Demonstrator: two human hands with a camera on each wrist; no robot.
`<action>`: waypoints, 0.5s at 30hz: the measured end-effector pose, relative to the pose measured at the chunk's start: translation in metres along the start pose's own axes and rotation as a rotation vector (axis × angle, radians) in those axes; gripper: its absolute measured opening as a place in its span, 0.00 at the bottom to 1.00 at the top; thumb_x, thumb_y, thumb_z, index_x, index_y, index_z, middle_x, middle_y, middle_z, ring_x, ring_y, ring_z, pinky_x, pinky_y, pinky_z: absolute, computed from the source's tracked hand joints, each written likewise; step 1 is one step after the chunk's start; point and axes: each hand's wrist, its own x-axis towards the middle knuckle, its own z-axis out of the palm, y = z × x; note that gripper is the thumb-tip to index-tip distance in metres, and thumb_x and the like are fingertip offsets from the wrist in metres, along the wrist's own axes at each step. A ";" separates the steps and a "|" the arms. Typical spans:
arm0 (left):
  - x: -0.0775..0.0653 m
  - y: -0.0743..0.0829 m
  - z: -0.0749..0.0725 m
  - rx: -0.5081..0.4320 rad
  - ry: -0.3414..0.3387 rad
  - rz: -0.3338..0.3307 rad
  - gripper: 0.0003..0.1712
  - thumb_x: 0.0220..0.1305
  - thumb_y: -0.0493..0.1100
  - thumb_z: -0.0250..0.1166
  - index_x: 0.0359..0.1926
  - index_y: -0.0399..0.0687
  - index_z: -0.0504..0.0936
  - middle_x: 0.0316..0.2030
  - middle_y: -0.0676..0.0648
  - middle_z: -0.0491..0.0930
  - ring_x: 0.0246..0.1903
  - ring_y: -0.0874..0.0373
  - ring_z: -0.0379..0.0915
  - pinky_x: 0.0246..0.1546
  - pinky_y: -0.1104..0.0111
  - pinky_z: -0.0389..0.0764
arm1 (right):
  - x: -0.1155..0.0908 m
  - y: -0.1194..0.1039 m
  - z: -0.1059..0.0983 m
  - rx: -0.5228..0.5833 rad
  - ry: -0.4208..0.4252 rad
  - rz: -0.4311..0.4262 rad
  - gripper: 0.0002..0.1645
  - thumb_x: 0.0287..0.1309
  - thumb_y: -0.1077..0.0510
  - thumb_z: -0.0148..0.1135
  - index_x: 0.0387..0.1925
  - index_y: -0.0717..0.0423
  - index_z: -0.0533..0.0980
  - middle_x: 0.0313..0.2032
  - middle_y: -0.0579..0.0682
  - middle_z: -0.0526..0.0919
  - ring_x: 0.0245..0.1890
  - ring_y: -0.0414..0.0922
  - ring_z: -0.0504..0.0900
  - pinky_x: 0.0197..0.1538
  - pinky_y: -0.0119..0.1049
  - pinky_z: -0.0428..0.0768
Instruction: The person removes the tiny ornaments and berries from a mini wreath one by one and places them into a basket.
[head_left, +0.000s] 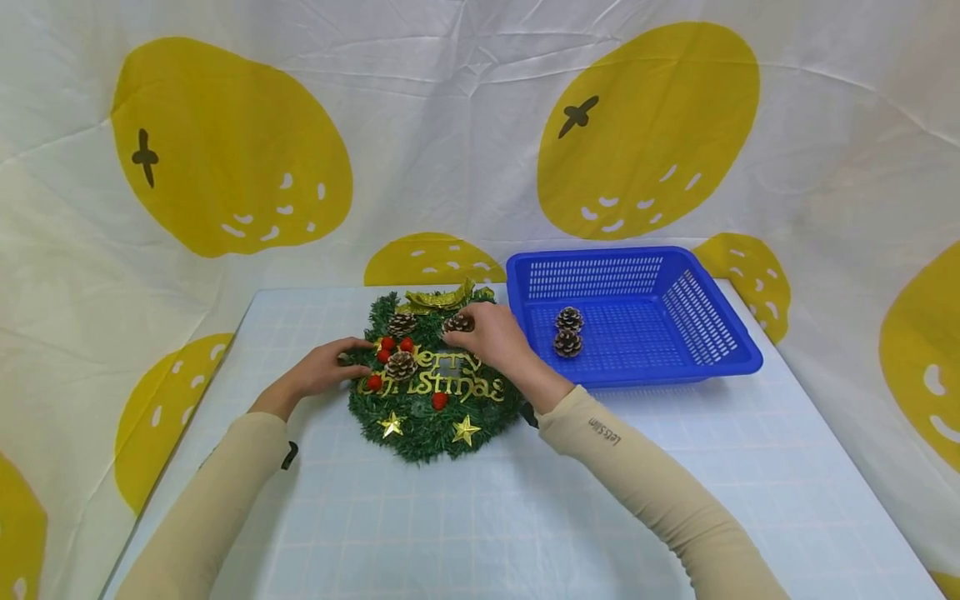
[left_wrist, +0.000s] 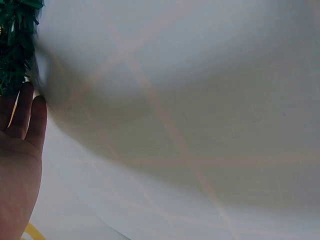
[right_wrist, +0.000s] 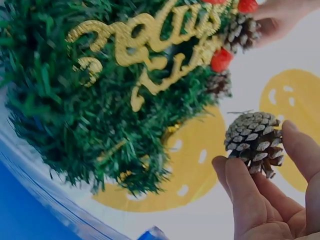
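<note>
A green Christmas wreath (head_left: 423, 446) lies on the table, bearing gold "Merry Christmas" lettering (right_wrist: 145, 47), red balls (head_left: 439, 401), gold stars (head_left: 465, 431) and a gold bow (head_left: 431, 302) at its far side. My right hand (head_left: 498, 335) pinches a brown pine cone (right_wrist: 254, 140) between thumb and fingers, held over the wreath's upper right. Two other pine cones, one upper left (head_left: 402, 324) and one beside the lettering (head_left: 401, 365), sit on the wreath. At the wreath's left edge, my left hand (head_left: 324, 370) rests with loosely extended fingers (left_wrist: 36, 120); its fingertips meet the greenery.
To the right of the wreath stands a blue plastic basket (head_left: 645, 377) holding two pine cones (head_left: 568, 343). The table (head_left: 420, 533) has a pale checked cover. Behind it hangs a white curtain (head_left: 450, 150) printed with large yellow fruit.
</note>
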 end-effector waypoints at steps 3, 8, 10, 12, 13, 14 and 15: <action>0.001 -0.001 0.000 0.006 0.001 0.005 0.33 0.67 0.55 0.64 0.68 0.47 0.70 0.68 0.34 0.64 0.64 0.34 0.62 0.60 0.41 0.67 | 0.002 -0.003 -0.006 -0.015 -0.012 -0.020 0.29 0.59 0.47 0.69 0.56 0.61 0.79 0.44 0.55 0.86 0.22 0.41 0.80 0.35 0.38 0.82; 0.001 -0.003 0.000 0.001 0.001 0.009 0.33 0.66 0.56 0.64 0.68 0.48 0.70 0.68 0.35 0.64 0.63 0.34 0.63 0.59 0.41 0.67 | 0.004 -0.007 -0.016 -0.036 -0.021 -0.050 0.27 0.60 0.48 0.68 0.55 0.61 0.79 0.46 0.56 0.86 0.24 0.44 0.82 0.40 0.41 0.82; 0.001 -0.003 0.001 -0.001 -0.001 0.009 0.34 0.66 0.56 0.64 0.68 0.48 0.70 0.68 0.35 0.64 0.63 0.34 0.63 0.59 0.41 0.67 | 0.005 -0.008 -0.021 -0.046 -0.026 -0.054 0.27 0.60 0.49 0.68 0.55 0.61 0.80 0.48 0.56 0.85 0.30 0.45 0.84 0.44 0.42 0.82; 0.001 -0.003 0.001 -0.003 0.000 0.008 0.34 0.66 0.56 0.64 0.68 0.48 0.70 0.68 0.35 0.64 0.63 0.34 0.63 0.59 0.41 0.67 | 0.006 -0.009 -0.025 -0.056 -0.032 -0.055 0.26 0.61 0.49 0.68 0.55 0.60 0.80 0.48 0.55 0.85 0.34 0.46 0.84 0.45 0.42 0.82; 0.001 -0.003 0.001 0.000 0.000 0.009 0.34 0.66 0.57 0.64 0.68 0.48 0.70 0.68 0.35 0.64 0.63 0.34 0.63 0.59 0.41 0.68 | 0.007 -0.010 -0.028 -0.064 -0.034 -0.052 0.26 0.61 0.48 0.68 0.55 0.59 0.80 0.46 0.55 0.86 0.33 0.45 0.84 0.43 0.41 0.82; 0.001 -0.003 0.001 0.002 0.001 0.009 0.34 0.66 0.57 0.64 0.68 0.48 0.70 0.68 0.35 0.64 0.63 0.34 0.63 0.59 0.41 0.67 | 0.007 -0.010 -0.030 -0.064 -0.034 -0.054 0.24 0.61 0.49 0.67 0.53 0.59 0.81 0.43 0.54 0.86 0.31 0.45 0.83 0.40 0.40 0.82; 0.001 -0.003 0.001 0.002 0.002 0.010 0.34 0.66 0.57 0.64 0.68 0.48 0.70 0.68 0.34 0.64 0.64 0.34 0.63 0.59 0.41 0.67 | 0.007 -0.011 -0.033 -0.067 -0.033 -0.051 0.22 0.62 0.49 0.67 0.52 0.58 0.82 0.40 0.53 0.87 0.29 0.44 0.82 0.37 0.39 0.81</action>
